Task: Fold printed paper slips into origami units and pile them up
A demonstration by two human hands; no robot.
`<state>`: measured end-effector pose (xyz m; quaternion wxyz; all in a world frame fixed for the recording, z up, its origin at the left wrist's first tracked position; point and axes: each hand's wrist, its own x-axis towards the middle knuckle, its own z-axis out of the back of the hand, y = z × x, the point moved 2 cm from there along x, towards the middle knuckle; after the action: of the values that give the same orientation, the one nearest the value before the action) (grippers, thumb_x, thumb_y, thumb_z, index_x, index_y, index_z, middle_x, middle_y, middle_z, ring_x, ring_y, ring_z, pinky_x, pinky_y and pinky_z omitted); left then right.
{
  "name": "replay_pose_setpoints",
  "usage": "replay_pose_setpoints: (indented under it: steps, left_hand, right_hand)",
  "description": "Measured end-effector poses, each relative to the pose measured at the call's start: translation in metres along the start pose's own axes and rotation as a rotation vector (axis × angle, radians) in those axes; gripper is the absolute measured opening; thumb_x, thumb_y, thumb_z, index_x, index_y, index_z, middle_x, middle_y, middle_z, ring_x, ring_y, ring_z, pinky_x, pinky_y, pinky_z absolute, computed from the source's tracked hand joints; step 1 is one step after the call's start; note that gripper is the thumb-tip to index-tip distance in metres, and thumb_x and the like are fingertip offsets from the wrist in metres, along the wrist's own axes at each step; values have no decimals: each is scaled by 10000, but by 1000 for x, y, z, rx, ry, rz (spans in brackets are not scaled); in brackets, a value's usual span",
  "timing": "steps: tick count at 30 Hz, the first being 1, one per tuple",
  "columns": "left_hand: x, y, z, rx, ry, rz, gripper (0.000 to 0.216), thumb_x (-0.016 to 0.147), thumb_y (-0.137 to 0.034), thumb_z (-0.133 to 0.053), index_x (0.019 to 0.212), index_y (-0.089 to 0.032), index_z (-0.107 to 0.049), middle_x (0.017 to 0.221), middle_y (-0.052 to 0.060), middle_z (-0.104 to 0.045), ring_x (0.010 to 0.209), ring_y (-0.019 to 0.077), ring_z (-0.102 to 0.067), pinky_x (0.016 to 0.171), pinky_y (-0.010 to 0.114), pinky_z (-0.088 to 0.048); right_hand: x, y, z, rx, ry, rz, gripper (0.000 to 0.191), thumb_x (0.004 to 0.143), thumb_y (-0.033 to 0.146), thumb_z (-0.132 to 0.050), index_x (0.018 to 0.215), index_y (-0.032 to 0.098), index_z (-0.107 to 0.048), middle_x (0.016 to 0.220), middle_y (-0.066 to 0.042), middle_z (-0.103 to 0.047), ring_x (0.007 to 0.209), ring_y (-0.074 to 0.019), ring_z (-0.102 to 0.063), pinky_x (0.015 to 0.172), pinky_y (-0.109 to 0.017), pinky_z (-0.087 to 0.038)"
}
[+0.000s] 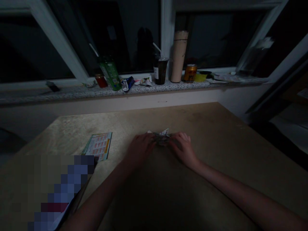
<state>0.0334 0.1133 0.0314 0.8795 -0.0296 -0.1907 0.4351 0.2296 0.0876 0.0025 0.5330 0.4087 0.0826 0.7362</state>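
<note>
A small folded piece of printed paper [161, 136] lies on the tan tabletop [216, 134], pinched between both hands. My left hand [140, 148] grips its left side with fingers curled. My right hand [182, 147] holds its right side, fingers bent over it. Most of the paper is hidden by my fingers; white corners stick up at the top.
A printed leaflet [98, 146] lies left of my hands. On the stone windowsill [72, 91] stand a green bottle [110, 73], a dark cup with a straw [160, 70], a tall beige flask [179, 56], a gold can [190, 73] and scraps. A pixelated area covers the lower left.
</note>
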Motion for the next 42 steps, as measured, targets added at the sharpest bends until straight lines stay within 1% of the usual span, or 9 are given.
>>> replay_pose_setpoints:
  steps: [6, 9, 13, 16, 20, 25, 33, 39, 42]
  left_hand:
    - [-62, -8, -3, 27, 116, 43, 358, 905, -271, -407, 1254, -204, -453, 1226, 69, -549, 1091, 229, -514, 946, 382, -376]
    - [-87, -5, -2, 39, 157, 33, 445, 895, -288, -425, 1330, -206, -374, 1334, 72, -464, 1217, 231, -415, 1012, 391, -330]
    - [-111, 1, -1, 51, 222, 15, 534, 892, -348, -439, 1386, -219, -283, 1445, 71, -298, 1316, 241, -266, 1064, 416, -261]
    - [-124, 7, 0, 51, 212, 49, 544, 891, -359, -440, 1392, -224, -274, 1454, 72, -275, 1323, 249, -251, 1057, 427, -275]
    - [-135, 11, 3, 45, 188, 84, 512, 888, -356, -446, 1370, -232, -326, 1444, 70, -300, 1310, 254, -281, 1047, 429, -296]
    - [-146, 18, 6, 43, 188, 153, 480, 896, -348, -427, 1352, -217, -359, 1426, 77, -335, 1301, 248, -301, 1031, 424, -321]
    - [-162, 24, 13, 27, 133, 303, 558, 878, -330, -439, 1387, -178, -270, 1432, 99, -318, 1292, 243, -323, 1020, 406, -342]
    - [-170, 32, 13, 59, 97, 404, 528, 882, -316, -424, 1369, -157, -301, 1427, 115, -324, 1305, 242, -298, 1041, 408, -314]
    - [-174, 36, 12, 101, 52, 444, 535, 888, -360, -413, 1360, -128, -315, 1419, 137, -332, 1303, 263, -297, 1052, 436, -286]
  right_hand:
    - [-26, 24, -8, 65, 290, 204, 186, 881, 235, -448, 1003, 219, -588, 1006, -82, -605, 965, -232, -518, 837, -388, -390]
    - [-34, 35, -17, 54, 404, 287, 248, 875, 237, -463, 1099, 205, -564, 1103, -87, -595, 1036, -230, -506, 904, -401, -389]
    - [-39, 48, -30, -5, 536, 404, 364, 886, 243, -445, 1242, 183, -488, 1284, -103, -507, 1197, -238, -422, 1016, -431, -319]
    - [-41, 54, -37, -33, 602, 452, 407, 898, 268, -426, 1298, 195, -438, 1361, -103, -430, 1269, -237, -350, 1054, -456, -272]
    - [-40, 62, -45, -33, 655, 475, 425, 895, 288, -430, 1309, 192, -425, 1396, -104, -380, 1306, -234, -293, 1072, -468, -242]
    - [-34, 75, -58, -15, 673, 505, 427, 893, 276, -442, 1314, 211, -417, 1398, -87, -380, 1306, -223, -295, 1081, -457, -232]
    - [-20, 96, -85, -27, 727, 592, 376, 918, 262, -394, 1278, 175, -460, 1374, -97, -416, 1296, -215, -317, 1083, -439, -239]
    - [-7, 111, -101, 4, 769, 641, 370, 918, 266, -394, 1268, 168, -465, 1374, -97, -416, 1285, -204, -338, 1087, -411, -240]
    - [1, 116, -109, 30, 762, 666, 352, 912, 249, -408, 1242, 154, -486, 1346, -108, -450, 1266, -204, -366, 1076, -409, -259]
